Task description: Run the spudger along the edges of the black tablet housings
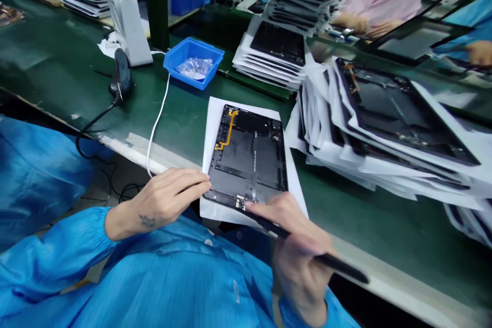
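A black tablet housing (234, 164) lies on a white sheet (294, 184) at the bench's front edge. An orange flex cable (230, 130) runs along its upper left side, and a small circuit board (241, 202) sits at its near edge. My left hand (165, 195) has its fingers stretched out, their tips against the housing's left edge; the thumb is hidden. In my right hand (303, 246), somewhat blurred, is a long black stick-like tool (344, 268). My right index finger reaches onto the housing beside the small board.
Behind the housing stands a blue bin (211, 79) with clear plastic bits. Stacked housings with paper sheets (326, 148) rise at right, another stack (265, 69) behind. A black corded tool (121, 77), a white cable (156, 128) and a white slatted stand (126, 20) are left. People work across the bench.
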A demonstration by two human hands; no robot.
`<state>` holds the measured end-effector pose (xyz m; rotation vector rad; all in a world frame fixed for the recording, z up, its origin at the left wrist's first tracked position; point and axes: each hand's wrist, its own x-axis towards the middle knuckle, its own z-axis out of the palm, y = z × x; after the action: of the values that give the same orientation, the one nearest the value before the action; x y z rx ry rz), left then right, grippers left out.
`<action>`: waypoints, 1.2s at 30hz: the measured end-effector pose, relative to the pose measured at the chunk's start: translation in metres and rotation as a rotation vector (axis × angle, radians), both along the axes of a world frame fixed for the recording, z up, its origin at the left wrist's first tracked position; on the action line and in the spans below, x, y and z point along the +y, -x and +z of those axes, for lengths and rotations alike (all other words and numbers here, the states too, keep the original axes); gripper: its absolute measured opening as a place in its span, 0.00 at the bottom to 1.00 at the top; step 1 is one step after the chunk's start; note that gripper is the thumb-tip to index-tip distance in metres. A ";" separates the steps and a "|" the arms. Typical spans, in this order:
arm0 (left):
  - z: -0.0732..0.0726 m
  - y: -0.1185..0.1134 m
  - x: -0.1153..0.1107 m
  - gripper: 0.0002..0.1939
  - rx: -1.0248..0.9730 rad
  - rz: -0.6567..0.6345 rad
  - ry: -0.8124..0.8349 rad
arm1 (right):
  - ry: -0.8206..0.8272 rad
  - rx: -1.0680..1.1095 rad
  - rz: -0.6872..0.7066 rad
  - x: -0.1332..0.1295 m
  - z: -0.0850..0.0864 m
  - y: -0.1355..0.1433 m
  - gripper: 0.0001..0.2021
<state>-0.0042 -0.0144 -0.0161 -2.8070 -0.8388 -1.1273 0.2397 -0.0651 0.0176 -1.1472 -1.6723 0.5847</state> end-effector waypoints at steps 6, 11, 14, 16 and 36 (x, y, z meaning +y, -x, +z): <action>-0.004 -0.003 0.003 0.14 0.046 -0.029 -0.117 | -0.345 -0.316 0.122 -0.004 -0.032 0.006 0.16; -0.006 -0.007 0.003 0.13 0.032 -0.022 -0.130 | -0.411 -0.462 0.030 -0.006 -0.039 0.010 0.20; -0.006 -0.007 0.002 0.13 0.029 -0.011 -0.110 | -0.424 -0.475 -0.057 -0.011 -0.044 0.008 0.22; -0.005 -0.007 0.000 0.14 0.049 -0.009 -0.095 | -0.413 -0.449 -0.080 -0.016 -0.046 0.005 0.25; 0.005 -0.021 -0.015 0.15 0.277 0.107 -0.135 | 0.036 -0.100 0.154 0.029 -0.003 0.020 0.08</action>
<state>0.0169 -0.0296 -0.0111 -2.6851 -0.8398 -0.7283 0.2197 -0.0357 0.0145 -1.0950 -1.8544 0.6657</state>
